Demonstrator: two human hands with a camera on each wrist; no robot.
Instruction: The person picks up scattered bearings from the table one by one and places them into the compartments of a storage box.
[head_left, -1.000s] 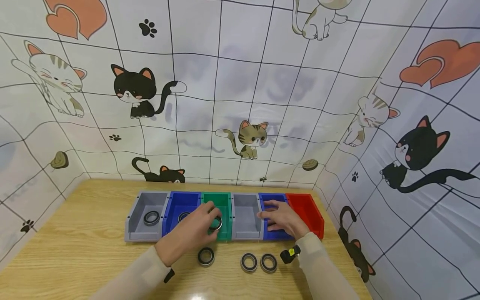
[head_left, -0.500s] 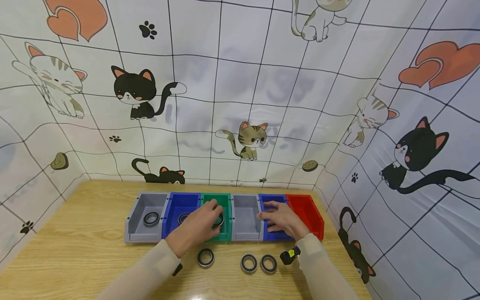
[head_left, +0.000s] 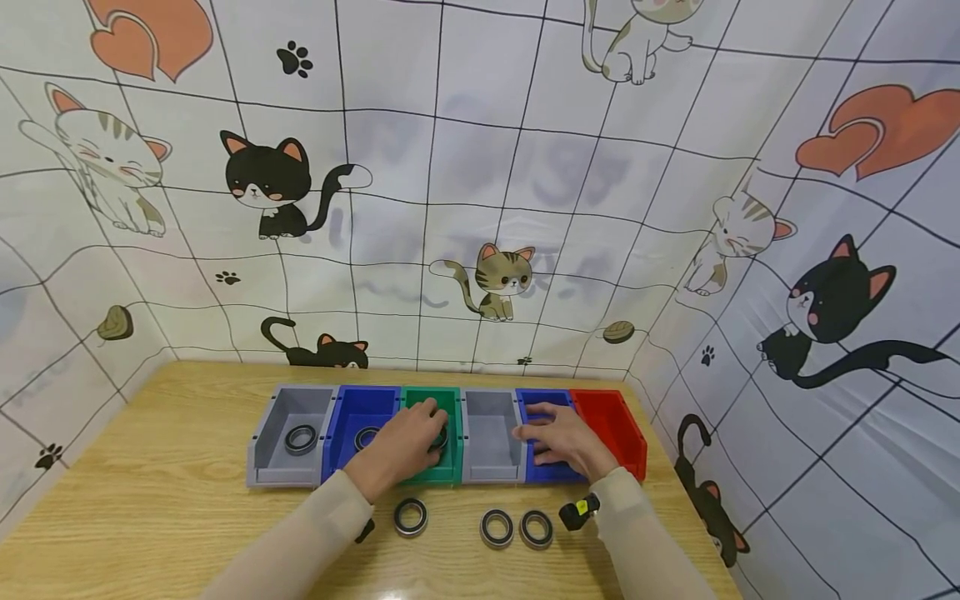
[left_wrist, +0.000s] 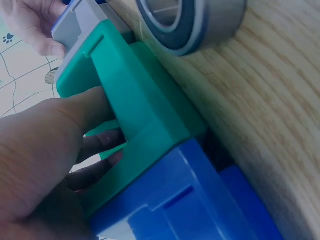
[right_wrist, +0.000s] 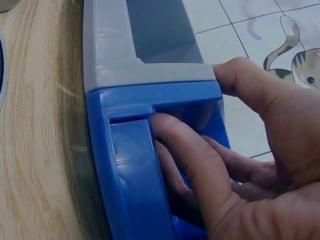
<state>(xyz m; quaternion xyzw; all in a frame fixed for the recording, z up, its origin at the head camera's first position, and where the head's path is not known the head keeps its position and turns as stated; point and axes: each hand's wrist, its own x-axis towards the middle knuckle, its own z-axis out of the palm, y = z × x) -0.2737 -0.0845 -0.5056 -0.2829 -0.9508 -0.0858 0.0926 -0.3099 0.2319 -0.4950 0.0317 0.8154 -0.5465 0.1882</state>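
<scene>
My left hand [head_left: 399, 446] reaches into the green bin [head_left: 442, 475], gripping a ring-shaped ball bearing [head_left: 442, 438] that its fingers partly cover. In the left wrist view, the fingertips go behind the green bin's wall and the bearing is hidden. My right hand [head_left: 566, 437] rests at the right-hand blue bin [head_left: 551, 475] with loosely bent fingers. The right wrist view shows some fingers inside that blue bin and one touching the edge of the neighbouring grey bin [right_wrist: 150, 72]. No object shows in the right hand.
Bearings lie in the left grey bin [head_left: 258, 467] and left blue bin [head_left: 367, 396]. In front of the row, one bearing [head_left: 410, 517] lies on the wooden table [head_left: 150, 500], with two more [head_left: 497, 528] to its right. A red bin [head_left: 611, 425] ends the row.
My left hand has moved slightly right and deeper into the green bin with the bearing, which is now more covered by the fingers. The right hand stays in place.
</scene>
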